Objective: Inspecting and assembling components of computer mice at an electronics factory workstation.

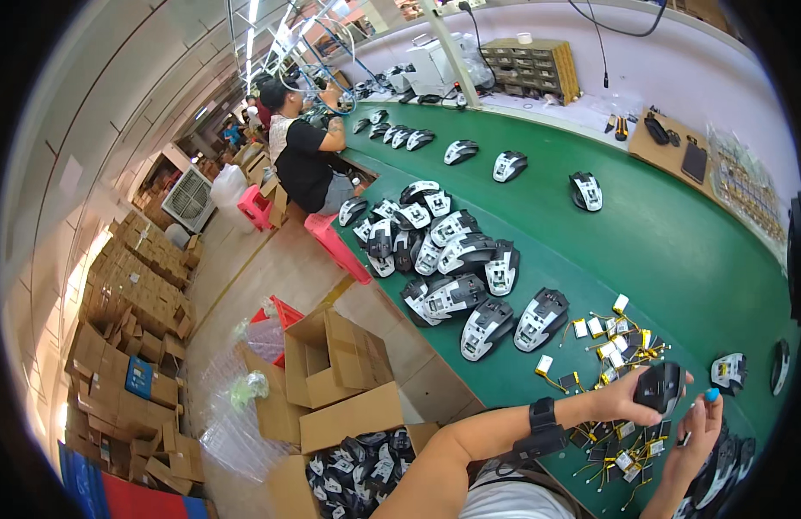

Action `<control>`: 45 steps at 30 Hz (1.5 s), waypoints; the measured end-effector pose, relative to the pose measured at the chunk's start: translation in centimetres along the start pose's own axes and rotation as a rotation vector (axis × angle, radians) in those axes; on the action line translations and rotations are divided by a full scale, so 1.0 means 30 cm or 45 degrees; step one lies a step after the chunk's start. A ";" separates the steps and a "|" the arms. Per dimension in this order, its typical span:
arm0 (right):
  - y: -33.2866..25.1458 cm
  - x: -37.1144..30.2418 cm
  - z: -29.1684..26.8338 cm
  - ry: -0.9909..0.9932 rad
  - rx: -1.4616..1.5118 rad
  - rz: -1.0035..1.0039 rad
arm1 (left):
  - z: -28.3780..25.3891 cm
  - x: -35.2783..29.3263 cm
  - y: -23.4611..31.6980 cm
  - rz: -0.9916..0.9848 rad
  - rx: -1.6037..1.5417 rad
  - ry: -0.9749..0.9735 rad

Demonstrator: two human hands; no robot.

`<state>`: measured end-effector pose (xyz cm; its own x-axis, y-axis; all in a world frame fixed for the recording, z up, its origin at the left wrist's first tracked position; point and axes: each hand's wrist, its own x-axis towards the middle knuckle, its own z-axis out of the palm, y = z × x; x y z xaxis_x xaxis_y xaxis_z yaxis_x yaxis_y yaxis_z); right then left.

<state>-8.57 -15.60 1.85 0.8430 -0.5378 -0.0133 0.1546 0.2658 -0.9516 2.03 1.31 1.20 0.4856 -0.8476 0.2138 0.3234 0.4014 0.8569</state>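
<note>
My left hand (621,396), with a dark band on the forearm, reaches in from the lower edge and grips a black computer mouse (660,387) above the green bench. Beside it, my right hand (699,437) is raised with its fingers curled. A small blue piece (711,394) shows at a fingertip, and a thin thing near the thumb is too small to name. Under and around both hands lie many small silver battery packs (623,460) with yellow ends and short wires. A white-and-black mouse part (729,372) sits right of my hands.
Mouse parts (452,246) are heaped along the bench's left edge; more stand in a row on the green bench (642,251). An open carton (357,406) of mouse parts stands below left. A co-worker (305,147) sits farther along. Phone and tools lie on a board (677,156) at the back.
</note>
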 end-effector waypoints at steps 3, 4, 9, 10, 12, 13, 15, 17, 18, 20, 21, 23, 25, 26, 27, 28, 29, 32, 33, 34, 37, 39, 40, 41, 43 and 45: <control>-0.012 -0.001 -0.007 0.009 0.107 0.028 | 0.015 -0.013 0.007 -0.062 0.085 -0.102; -0.016 0.006 0.002 -0.008 0.034 0.068 | 0.013 -0.009 -0.004 -0.053 0.097 -0.103; -0.016 0.017 0.012 -0.094 -0.310 0.009 | 0.001 -0.007 -0.055 -0.198 -0.026 -0.102; -0.030 0.011 0.019 -0.112 -0.287 -0.022 | 0.012 -0.006 -0.039 -0.203 -0.026 -0.105; -0.049 0.013 0.019 -0.149 -0.311 -0.036 | 0.027 -0.001 -0.005 -0.160 -0.163 -0.112; -0.052 0.013 0.022 -0.202 -0.334 -0.049 | 0.023 -0.003 0.006 -0.162 -0.161 -0.103; -0.037 0.014 0.018 -0.252 -0.336 -0.060 | 0.018 -0.013 0.023 -0.148 -0.140 -0.129; -0.032 0.020 -0.002 -0.204 -0.366 -0.113 | 0.025 0.003 0.034 -0.178 -0.166 -0.095; -0.033 0.014 -0.011 -0.206 -0.370 -0.125 | 0.026 0.010 0.034 -0.172 -0.187 -0.090; -0.006 0.009 -0.018 -0.272 -0.427 -0.275 | 0.020 0.006 0.027 -0.163 -0.264 -0.052; -0.008 0.015 -0.018 -0.279 -0.421 -0.278 | 0.012 0.011 0.026 -0.160 -0.256 -0.048; -0.028 -0.013 -0.009 -0.327 -0.518 -0.242 | 0.016 -0.004 0.039 -0.246 -0.472 0.015; -0.034 -0.020 0.002 -0.272 -0.614 -0.351 | 0.026 -0.009 0.052 -0.238 -0.544 -0.018; -0.039 -0.020 0.003 -0.282 -0.760 -0.488 | 0.029 -0.010 0.059 -0.231 -0.531 -0.025; -0.042 -0.025 0.002 -0.293 -0.906 -0.626 | 0.032 -0.014 0.061 -0.224 -0.519 -0.032; -0.046 -0.021 -0.002 -0.293 -0.910 -0.632 | 0.029 -0.005 0.055 -0.218 -0.512 -0.004; -0.047 -0.021 -0.007 -0.292 -0.971 -0.642 | 0.024 -0.002 0.052 -0.212 -0.512 -0.010; -0.024 -0.014 -0.029 -0.266 -1.073 -0.704 | 0.019 0.003 0.052 -0.325 -0.613 -0.021; -0.012 -0.007 -0.033 -0.243 -1.112 -0.751 | 0.013 0.012 0.055 -0.327 -0.613 -0.026; -0.002 -0.018 -0.028 -0.229 -1.124 -0.733 | 0.018 0.008 0.061 -0.304 -0.549 0.003; -0.003 -0.020 0.001 -0.096 -0.813 -0.608 | -0.001 0.004 0.037 -0.281 -0.404 0.058; -0.022 -0.024 0.011 -0.205 -0.892 -0.571 | -0.018 -0.010 0.015 -0.225 -0.136 0.067; -0.007 -0.015 0.028 -0.121 -0.784 -0.572 | -0.018 0.000 0.026 -0.248 -0.118 0.035; -0.012 -0.012 0.017 -0.117 -0.789 -0.580 | -0.012 0.005 0.028 -0.243 -0.119 0.027; -0.011 -0.018 -0.015 -0.168 -0.779 -0.394 | 0.000 0.005 0.016 -0.237 -0.182 0.015; -0.009 -0.008 -0.009 -0.149 -0.777 -0.360 | -0.006 0.018 0.010 -0.227 -0.183 -0.002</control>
<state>-8.95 -15.76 2.02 0.8684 -0.4209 0.2622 0.0881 -0.3893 -0.9169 2.53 1.03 1.48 0.4094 -0.9100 0.0657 0.5164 0.2905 0.8056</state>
